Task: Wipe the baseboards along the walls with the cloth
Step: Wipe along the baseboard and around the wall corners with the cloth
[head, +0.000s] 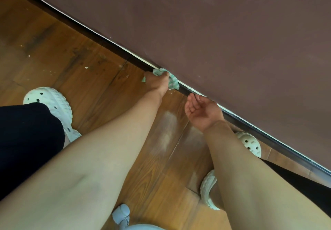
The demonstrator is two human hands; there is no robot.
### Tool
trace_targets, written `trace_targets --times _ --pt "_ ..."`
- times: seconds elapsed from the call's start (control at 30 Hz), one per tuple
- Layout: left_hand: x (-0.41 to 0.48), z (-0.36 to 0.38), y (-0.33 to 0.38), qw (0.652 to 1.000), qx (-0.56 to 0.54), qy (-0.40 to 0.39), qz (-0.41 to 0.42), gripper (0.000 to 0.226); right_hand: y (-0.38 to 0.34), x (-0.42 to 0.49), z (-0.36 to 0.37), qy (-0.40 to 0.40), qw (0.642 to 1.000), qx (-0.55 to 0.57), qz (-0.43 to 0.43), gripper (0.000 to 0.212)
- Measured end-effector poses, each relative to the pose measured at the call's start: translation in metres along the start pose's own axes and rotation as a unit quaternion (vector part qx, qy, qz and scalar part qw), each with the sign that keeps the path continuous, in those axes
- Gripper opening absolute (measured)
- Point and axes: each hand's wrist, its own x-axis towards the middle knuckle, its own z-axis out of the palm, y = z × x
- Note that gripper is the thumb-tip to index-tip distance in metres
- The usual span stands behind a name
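A dark baseboard (100, 40) runs diagonally from the upper left to the lower right, between the brown wall (223, 32) and the wooden floor. My left hand (156, 83) grips a bunched light-green cloth (172, 81) and presses it against the baseboard near the middle of the view. Just right of it, my right hand (202, 111) is palm up with loosely curled fingers. It holds nothing, and its fingertips lie at the baseboard's top edge.
Wooden floorboards (62, 50) carry small white specks and a pale dusty patch (168, 122). My feet in white clogs stand at the left (52, 102) and at the right (250, 142). A pale grey-blue object (121, 215) shows at the bottom edge.
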Motion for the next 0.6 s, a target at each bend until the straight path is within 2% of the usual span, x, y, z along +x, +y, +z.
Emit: trace_targets --times 0.1,0.17,0.27,0.37,0.47,0.6 --pt "0.005 -0.005 0.003 0.999 -0.012 0.035 0.034 0.043 -0.004 -0.001 -0.002 -0.008 1.000 0.014 -0.014 0.015" --pt "0.002 -0.005 0.004 0.999 0.001 0.037 0.032 0.045 -0.006 -0.002 -0.004 -0.007 1.000 0.017 -0.020 0.015" --pt "-0.002 -0.001 0.001 0.999 0.026 0.006 0.018 0.058 -0.007 -0.004 -0.008 0.004 1.000 0.016 -0.024 0.016" --pt "-0.008 0.006 -0.006 0.998 0.048 -0.028 0.013 0.046 -0.007 -0.005 -0.013 0.018 1.000 -0.008 -0.022 0.019" --pt "-0.008 0.006 -0.011 0.998 0.048 0.006 0.042 0.040 -0.007 -0.007 -0.018 0.030 0.999 -0.028 -0.018 0.017" --pt "-0.012 0.011 -0.011 0.997 0.055 0.026 0.052 0.048 -0.010 -0.009 -0.022 0.023 0.999 -0.011 -0.019 0.017"
